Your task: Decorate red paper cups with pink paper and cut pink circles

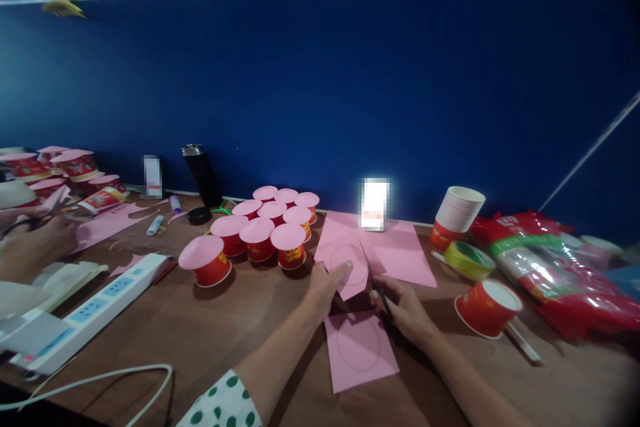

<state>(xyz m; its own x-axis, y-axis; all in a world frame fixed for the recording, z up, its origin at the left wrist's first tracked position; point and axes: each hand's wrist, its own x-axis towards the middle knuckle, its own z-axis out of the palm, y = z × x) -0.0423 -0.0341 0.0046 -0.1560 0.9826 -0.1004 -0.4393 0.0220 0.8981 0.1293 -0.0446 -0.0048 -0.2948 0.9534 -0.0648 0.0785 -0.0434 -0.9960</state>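
My left hand (327,280) pinches a piece of pink paper (347,260) that has a circle drawn on it. In my right hand (400,310) is a pair of dark scissors (379,291), with the blades at the paper's right edge. Below, a square pink sheet (360,350) with another drawn circle lies flat on the table. Larger pink sheets (400,250) are spread behind my hands. To the left stand several red paper cups (260,248), each topped with a pink paper disc (257,230).
On the right are stacked paper cups (457,210), a roll of yellow tape (469,260), an upside-down red cup (487,308) and a red plastic package (555,267). A black flask (203,177) and a white power strip (93,313) lie leftward. A co-worker's hand (37,247) holds scissors at far left.
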